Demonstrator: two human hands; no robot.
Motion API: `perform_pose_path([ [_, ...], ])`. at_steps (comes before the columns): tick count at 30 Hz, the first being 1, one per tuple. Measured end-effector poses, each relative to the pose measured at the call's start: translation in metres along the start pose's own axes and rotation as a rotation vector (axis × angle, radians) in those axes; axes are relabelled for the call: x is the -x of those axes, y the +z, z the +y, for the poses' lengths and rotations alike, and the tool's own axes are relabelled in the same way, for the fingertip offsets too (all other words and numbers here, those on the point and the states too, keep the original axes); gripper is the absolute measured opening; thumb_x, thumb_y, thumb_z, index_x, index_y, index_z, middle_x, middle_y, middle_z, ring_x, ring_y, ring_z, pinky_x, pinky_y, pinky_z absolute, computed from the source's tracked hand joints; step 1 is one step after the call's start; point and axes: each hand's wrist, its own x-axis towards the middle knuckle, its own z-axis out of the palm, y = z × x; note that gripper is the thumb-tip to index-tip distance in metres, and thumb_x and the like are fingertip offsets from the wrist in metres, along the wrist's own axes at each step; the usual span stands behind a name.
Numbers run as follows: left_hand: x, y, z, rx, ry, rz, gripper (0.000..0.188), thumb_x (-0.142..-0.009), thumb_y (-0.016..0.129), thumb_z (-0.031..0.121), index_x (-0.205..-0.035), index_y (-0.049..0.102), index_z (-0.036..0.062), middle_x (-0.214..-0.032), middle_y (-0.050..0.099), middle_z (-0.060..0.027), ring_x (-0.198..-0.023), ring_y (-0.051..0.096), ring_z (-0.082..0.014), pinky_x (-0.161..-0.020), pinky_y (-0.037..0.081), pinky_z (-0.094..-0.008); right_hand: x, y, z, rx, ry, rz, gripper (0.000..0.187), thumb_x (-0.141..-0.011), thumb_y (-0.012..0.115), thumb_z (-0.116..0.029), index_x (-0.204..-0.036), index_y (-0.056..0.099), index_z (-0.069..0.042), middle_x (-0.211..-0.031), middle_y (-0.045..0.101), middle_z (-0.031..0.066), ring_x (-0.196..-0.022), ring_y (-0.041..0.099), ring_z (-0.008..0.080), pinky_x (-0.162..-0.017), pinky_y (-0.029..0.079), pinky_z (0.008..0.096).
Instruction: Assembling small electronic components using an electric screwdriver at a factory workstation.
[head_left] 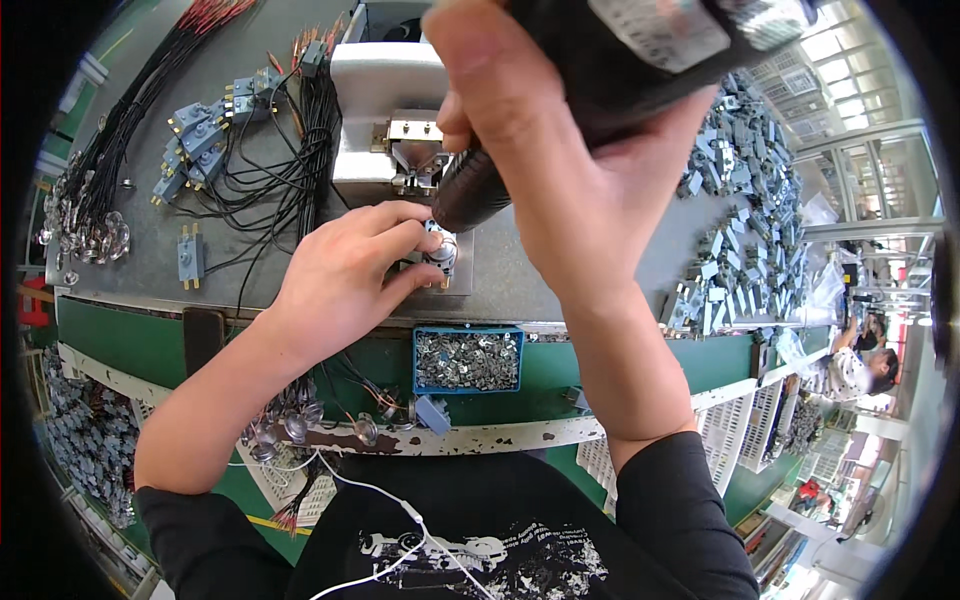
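Note:
My right hand is wrapped round a black electric screwdriver, held tilted with its nose end pointing down to the left. Under that nose lies a small light-coloured part with metal pieces, on a flat metal plate. The fingers of my left hand pinch this part from its left side. The tool's tip and the exact contact are hidden by the tool and my fingers. Just behind stands a silver metal fixture with a brass-coloured block on it.
A blue bin of small metal pieces stands at the table's front edge. Grey-blue switch housings are heaped at right. Black cables and several grey-blue switches lie at left. Farther right, another person sits.

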Motion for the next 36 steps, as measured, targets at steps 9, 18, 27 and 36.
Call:
perform_pose_path([
  [9,0.001,-0.006,0.001,0.005,-0.051,-0.074,0.024,-0.086,0.079,0.024,-0.099,0.066,0.0095,-0.114,0.069,-0.0055,-0.099,0.068,-0.0287,-0.083,0.056,-0.0413,-0.008,0.006,0.007,-0.055,0.063,-0.062,0.062,-0.083,0.077,0.008,-0.136,0.044,0.003,-0.1,0.067,0.0106,-0.079,0.068,0.0134,-0.063,0.056,0.0271],
  [18,-0.001,-0.001,0.002,0.058,-0.091,-0.093,0.023,-0.086,0.078,0.022,-0.099,0.065,0.0083,-0.112,0.068,-0.0062,-0.097,0.069,-0.0315,-0.082,0.056,-0.0429,-0.019,0.006,0.039,-0.056,-0.291,-0.085,0.042,-0.084,0.076,0.01,-0.121,0.055,0.004,-0.091,0.071,0.0084,-0.073,0.069,0.0123,-0.063,0.056,0.0259],
  [27,0.001,0.0,0.002,0.143,-0.139,-0.092,0.025,-0.087,0.078,0.021,-0.101,0.063,0.0072,-0.111,0.068,-0.0058,-0.096,0.069,-0.0316,-0.079,0.056,-0.0421,-0.003,0.023,0.014,-0.406,-0.057,0.148,0.033,-0.084,0.079,0.007,-0.112,0.062,0.005,-0.089,0.071,0.0082,-0.072,0.068,0.0117,-0.061,0.055,0.0252],
  [36,0.002,0.0,0.0,0.07,-0.042,-0.061,0.025,-0.087,0.077,0.02,-0.102,0.062,0.0065,-0.113,0.067,-0.0075,-0.096,0.069,-0.033,-0.079,0.057,-0.043,-0.008,0.014,0.03,0.119,-0.388,0.029,0.028,-0.084,0.078,0.008,-0.107,0.064,0.005,-0.086,0.071,0.0075,-0.07,0.067,0.0114,-0.06,0.054,0.025],
])
